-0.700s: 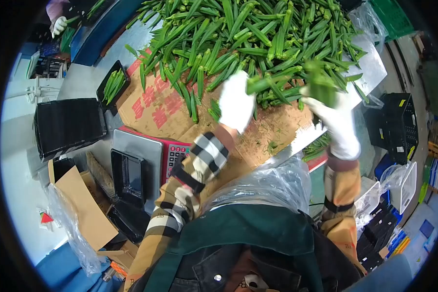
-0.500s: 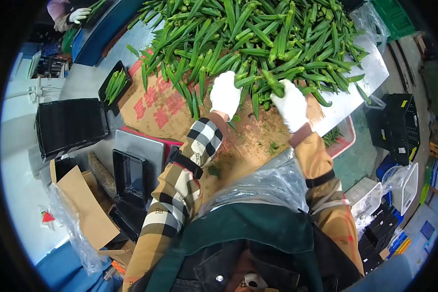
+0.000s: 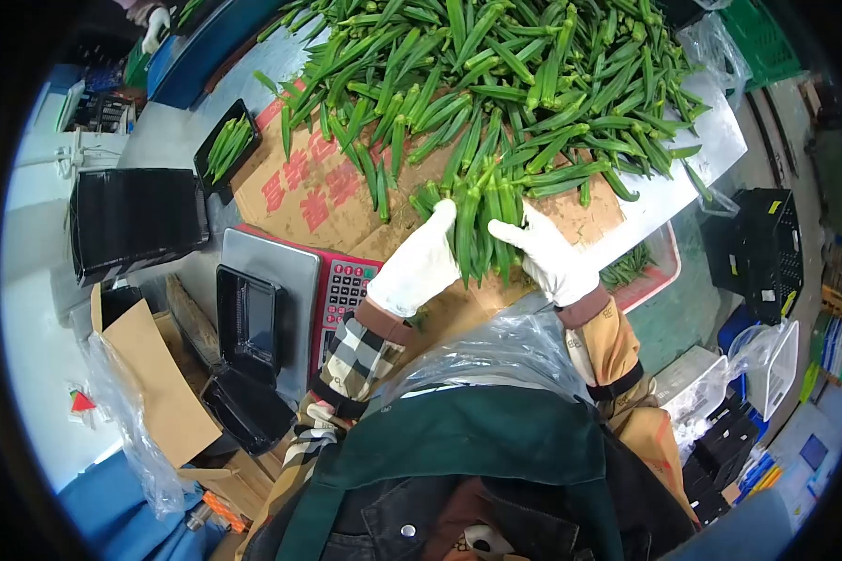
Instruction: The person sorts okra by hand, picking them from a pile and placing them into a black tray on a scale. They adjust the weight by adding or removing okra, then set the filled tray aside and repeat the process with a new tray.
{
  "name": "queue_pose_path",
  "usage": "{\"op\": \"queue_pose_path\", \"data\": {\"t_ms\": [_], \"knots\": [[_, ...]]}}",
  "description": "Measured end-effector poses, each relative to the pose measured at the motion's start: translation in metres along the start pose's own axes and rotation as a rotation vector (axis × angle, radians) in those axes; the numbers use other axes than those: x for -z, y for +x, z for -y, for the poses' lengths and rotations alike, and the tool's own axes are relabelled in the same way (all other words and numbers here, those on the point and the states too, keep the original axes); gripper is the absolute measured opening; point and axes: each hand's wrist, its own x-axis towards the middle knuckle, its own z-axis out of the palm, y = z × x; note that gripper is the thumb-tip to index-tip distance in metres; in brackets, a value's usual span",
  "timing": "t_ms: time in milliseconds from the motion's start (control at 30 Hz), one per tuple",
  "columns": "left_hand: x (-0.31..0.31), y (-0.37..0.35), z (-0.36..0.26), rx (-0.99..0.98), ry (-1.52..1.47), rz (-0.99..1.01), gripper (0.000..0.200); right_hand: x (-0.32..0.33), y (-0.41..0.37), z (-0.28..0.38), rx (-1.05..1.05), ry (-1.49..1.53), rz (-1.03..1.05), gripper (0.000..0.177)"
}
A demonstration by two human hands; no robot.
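Between my two white-gloved hands is a small bunch of green okra pods, lying tips toward me. My left hand cups the bunch from the left, thumb up along its edge and fingers partly hidden beneath. From the other side, my right hand holds the bunch with its thumb across the pods; its other fingers are largely out of sight. Beyond them spreads a large okra heap, some of it on a flattened cardboard sheet with red print.
At left, a black tray holds some okra. Nearer stand a scale with red keypad panel, empty-looking black trays, a black crate and an open carton. A red-rimmed bin is at right. Another person's gloved hand shows top left.
Both hands have drawn back toward me from the heap and now have a bunch of okra between them. The scale's keypad has come into view. The other person's hand has shifted.
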Motion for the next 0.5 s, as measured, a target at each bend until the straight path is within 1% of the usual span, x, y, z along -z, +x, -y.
{"op": "queue_pose_path", "data": {"t_ms": [33, 133, 167, 200, 267, 300, 333, 367, 433, 467, 500], "knots": [[-0.002, -0.007, 0.0, -0.001, -0.127, 0.018, 0.056, -0.004, -0.004, -0.004, -0.021, 0.075, 0.045, 0.061], [-0.005, -0.026, 0.002, -0.022, -0.022, 0.033, 0.061, -0.025, -0.014, -0.011, 0.018, 0.08, 0.031, 0.058], [0.006, -0.027, 0.011, -0.047, 0.0, 0.005, 0.059, -0.034, -0.018, -0.011, 0.05, -0.086, 0.026, 0.062], [0.004, -0.031, 0.016, -0.098, 0.142, -0.009, 0.062, -0.056, -0.028, 0.001, -0.003, -0.295, -0.07, 0.078], [0.02, -0.03, 0.033, -0.291, 0.361, -0.04, 0.062, -0.082, -0.041, 0.008, -0.133, -0.517, -0.019, 0.096], [0.028, -0.03, 0.035, -0.257, 0.347, -0.043, 0.063, -0.083, -0.045, -0.01, 0.051, -0.693, 0.01, 0.092], [0.018, -0.035, 0.035, -0.238, 0.317, -0.018, 0.071, -0.084, -0.049, -0.028, 0.249, -0.894, 0.002, 0.088], [0.012, -0.043, 0.031, -0.22, 0.22, 0.05, 0.073, -0.084, -0.053, -0.046, 0.444, -1.08, -0.044, 0.085], [0.007, -0.056, 0.022, -0.217, 0.06, 0.159, 0.08, -0.099, -0.069, -0.021, 0.46, -1.131, 0.019, 0.082], [0.005, -0.061, 0.019, -0.232, -0.004, 0.204, 0.084, -0.098, -0.076, -0.001, 0.344, -0.915, 0.141, 0.082], [0.004, -0.067, 0.014, -0.278, 0.018, 0.247, 0.089, -0.101, -0.081, 0.017, 0.224, -0.698, 0.257, 0.083]]}}
